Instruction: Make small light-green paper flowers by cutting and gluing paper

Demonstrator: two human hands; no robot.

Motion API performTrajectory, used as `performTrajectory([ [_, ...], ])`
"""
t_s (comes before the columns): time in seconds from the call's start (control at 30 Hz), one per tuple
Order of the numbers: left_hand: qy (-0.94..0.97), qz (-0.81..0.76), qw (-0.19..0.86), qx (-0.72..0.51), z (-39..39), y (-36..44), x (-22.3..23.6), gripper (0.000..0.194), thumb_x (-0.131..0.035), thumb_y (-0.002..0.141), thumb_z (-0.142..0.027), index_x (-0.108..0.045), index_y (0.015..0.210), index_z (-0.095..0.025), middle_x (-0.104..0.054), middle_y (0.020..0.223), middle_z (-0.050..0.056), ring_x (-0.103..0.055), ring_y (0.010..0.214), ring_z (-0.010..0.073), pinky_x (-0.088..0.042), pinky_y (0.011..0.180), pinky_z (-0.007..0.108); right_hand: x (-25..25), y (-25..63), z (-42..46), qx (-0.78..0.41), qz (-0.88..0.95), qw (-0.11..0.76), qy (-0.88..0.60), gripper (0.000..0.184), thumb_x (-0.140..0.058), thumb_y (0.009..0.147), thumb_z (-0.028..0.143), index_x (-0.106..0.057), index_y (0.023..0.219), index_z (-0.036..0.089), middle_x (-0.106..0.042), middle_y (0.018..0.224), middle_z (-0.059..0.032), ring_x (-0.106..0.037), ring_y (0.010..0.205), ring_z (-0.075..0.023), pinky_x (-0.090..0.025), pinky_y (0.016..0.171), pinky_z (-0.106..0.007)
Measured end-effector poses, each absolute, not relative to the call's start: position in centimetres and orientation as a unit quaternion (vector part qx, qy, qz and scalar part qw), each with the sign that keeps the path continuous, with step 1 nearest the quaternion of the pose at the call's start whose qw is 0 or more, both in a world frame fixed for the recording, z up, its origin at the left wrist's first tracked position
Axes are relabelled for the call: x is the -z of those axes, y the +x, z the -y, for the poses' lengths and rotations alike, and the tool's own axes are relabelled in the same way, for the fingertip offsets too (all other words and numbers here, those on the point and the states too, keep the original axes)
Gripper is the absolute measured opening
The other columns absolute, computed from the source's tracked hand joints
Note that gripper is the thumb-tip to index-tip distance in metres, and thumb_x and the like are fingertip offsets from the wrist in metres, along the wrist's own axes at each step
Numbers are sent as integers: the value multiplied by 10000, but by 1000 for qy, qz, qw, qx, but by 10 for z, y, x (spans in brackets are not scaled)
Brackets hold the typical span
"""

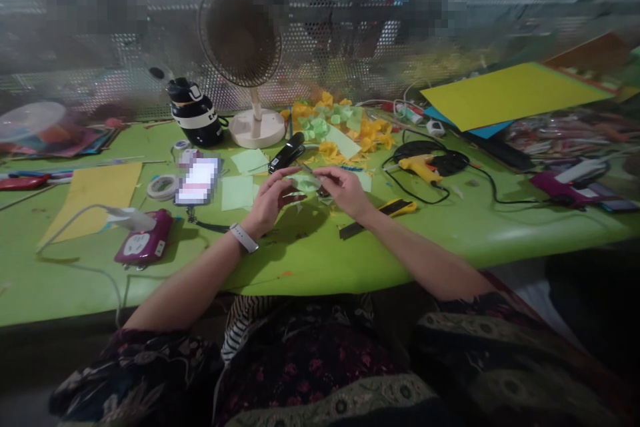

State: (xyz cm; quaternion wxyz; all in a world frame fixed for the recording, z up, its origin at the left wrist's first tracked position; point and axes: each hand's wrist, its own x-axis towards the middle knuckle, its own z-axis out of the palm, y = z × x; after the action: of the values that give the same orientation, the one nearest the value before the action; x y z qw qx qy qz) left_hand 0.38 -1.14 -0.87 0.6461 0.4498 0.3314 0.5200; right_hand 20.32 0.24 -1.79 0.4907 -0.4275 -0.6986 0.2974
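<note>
Both my hands meet over the middle of the green table (310, 247). My left hand (273, 197) pinches a small pale green piece of paper (303, 181). My right hand (343, 188) is closed round a thin tool that looks like scissors (311, 173), whose tip touches the paper. A white watch band sits on my left wrist. Just behind my hands lie pale green paper squares (239, 191), a black stapler (286, 152) and a heap of yellow and green folded paper pieces (340, 125).
A desk fan (245, 53) and a black-and-white bottle (194, 113) stand at the back. A phone (197, 181), tape roll (163, 187), pink device (145, 243) and yellow sheet (95, 197) lie left. A yellow glue gun (423, 165), cables and a large yellow sheet (510, 93) lie right.
</note>
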Motion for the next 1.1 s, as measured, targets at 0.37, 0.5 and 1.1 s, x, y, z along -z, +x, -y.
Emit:
performTrajectory([
  [0.37,495,-345,612,-511,7,2,16,309,-784,721,-301,-748,1001,-178,-673,836,14,-643,776,125,-606,824,338,18,202,-4,-335,684,491,-423,260,-609,875,311,-741,1029,148,-749,967,-87,-653,767,-155,-537,694,-305],
  [0.5,507,-327,612,-511,6,0,17,298,-771,744,-326,-755,1003,-181,-681,897,27,-651,824,142,-609,832,356,18,202,-4,-368,668,489,-422,282,-632,873,347,-739,1039,146,-753,981,-97,-670,801,-168,-556,721,-318],
  [1.1,516,-377,575,-511,4,3,19,310,-828,679,-340,-774,928,-162,-758,886,41,-666,751,131,-581,785,315,12,199,4,-413,645,498,-407,288,-649,880,381,-739,1071,184,-739,963,-71,-659,761,-160,-576,709,-326],
])
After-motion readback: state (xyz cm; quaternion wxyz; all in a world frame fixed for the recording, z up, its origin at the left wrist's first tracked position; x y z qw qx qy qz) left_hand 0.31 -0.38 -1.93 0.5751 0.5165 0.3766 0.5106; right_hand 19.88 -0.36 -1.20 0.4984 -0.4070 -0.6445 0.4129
